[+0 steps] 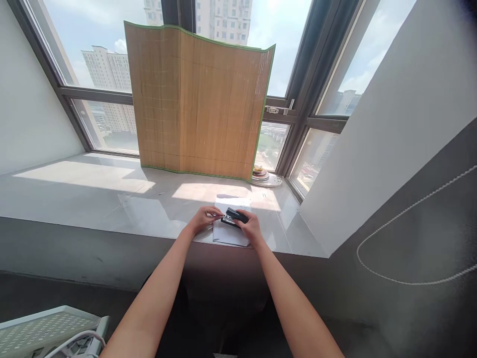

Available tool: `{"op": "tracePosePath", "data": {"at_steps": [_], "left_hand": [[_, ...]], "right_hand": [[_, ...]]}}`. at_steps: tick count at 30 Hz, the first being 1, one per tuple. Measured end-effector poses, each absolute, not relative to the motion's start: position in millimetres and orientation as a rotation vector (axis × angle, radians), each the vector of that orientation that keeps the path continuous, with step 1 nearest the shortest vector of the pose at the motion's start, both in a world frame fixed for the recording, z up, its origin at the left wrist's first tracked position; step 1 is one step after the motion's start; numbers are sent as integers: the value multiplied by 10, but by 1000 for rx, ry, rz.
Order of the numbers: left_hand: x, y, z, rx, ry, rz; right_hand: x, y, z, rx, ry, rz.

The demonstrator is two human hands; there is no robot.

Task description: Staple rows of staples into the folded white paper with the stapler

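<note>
A black stapler [234, 217] lies over a small stack of white paper [231, 233] near the front edge of a grey window sill [112, 199]. My right hand [250, 228] is closed around the stapler's right end. My left hand [204, 218] pinches at the stapler's left tip, fingers curled together. Both forearms reach up from the bottom of the view.
A bamboo mat [197, 104] with green trim stands upright against the window behind the paper. A small stack of plates [265, 176] sits at its right foot. A white perforated rack [44, 330] shows at the bottom left. A grey wall slopes in on the right.
</note>
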State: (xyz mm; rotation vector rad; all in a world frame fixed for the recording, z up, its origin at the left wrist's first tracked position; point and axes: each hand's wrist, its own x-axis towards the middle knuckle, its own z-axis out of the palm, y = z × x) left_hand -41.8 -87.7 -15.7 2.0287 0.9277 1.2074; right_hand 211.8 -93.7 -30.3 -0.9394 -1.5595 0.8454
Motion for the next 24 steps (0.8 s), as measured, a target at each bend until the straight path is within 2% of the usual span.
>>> {"op": "tracePosePath", "data": {"at_steps": [4,9,24], "left_hand": [[-455,-859,-158,1891,910,1314],[-509,-913,-102,1768,845,1208],[-492,-941,-90,1977,726,967]], "right_hand": [[2140,-937,-304,-876,-1281,1018],[2161,-971,-269,-819,-1159,1158],[2075,-1143,-133,-592,-1731,1151]]}}
